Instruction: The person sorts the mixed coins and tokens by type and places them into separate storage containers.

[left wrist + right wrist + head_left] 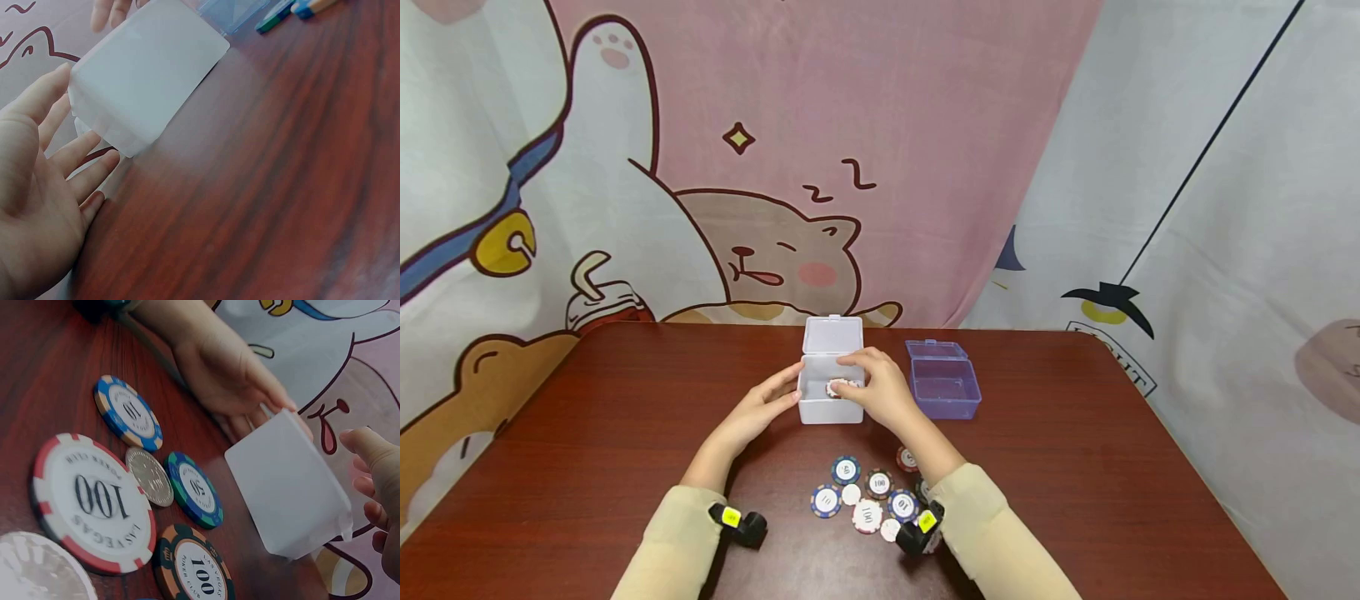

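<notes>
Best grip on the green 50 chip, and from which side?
Probably pinch the green 50 chip by its rim, coming from above on the side toward the white box: it lies flat on the table, with a silver coin and a blue 10 chip close on its near side.

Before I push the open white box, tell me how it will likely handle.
The white box will probably keep its shape, since its walls look straight and smooth. It should slide rather than roll, sitting flat on the glossy table. The lid may swing, as it stands open along the far edge.
</notes>
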Motion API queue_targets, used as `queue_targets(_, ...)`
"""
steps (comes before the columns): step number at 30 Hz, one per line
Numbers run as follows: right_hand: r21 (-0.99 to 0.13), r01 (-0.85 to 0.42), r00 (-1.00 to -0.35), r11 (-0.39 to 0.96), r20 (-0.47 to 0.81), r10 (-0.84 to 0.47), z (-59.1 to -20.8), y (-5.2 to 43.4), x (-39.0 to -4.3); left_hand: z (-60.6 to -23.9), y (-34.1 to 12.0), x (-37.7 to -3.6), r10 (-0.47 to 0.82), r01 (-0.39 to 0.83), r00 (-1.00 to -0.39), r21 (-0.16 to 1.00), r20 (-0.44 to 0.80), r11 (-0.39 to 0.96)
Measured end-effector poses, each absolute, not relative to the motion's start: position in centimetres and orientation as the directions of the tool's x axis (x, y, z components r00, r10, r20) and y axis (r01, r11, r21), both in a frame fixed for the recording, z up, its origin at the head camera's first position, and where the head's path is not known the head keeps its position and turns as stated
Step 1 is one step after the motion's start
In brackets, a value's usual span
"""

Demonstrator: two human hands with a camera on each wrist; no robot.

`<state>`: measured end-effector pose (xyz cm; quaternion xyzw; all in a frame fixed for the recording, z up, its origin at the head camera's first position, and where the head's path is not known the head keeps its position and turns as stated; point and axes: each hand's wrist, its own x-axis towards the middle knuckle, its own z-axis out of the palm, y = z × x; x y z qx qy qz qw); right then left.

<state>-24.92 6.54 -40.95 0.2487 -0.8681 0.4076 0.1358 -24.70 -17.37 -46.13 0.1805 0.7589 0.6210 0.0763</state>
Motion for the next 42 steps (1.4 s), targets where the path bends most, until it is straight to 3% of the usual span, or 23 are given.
queue_targets(8,-0.633,-0.585,-0.809,0.507,0.499,-0.31,-40.7,7.5,-23.4,-46.0,-17.3,-24.7,0.364,0.178,-0.925,0.97,0.108,0.164)
queue_targets(20,-0.652,-0.589,-0.808,0.477,0.479,-0.343,-41.1,9.1,-21.6,-45.9,-17.3,-24.7,0.361,0.177,-0.926,0.97,0.106,0.169)
queue_targets(42,-0.576,-0.66,-0.74,0.483,0.385,-0.551,-43.1,11.1,-19.3,-45.8,-17.3,-24.6,0.371,0.183,-0.922,0.97,0.114,0.157)
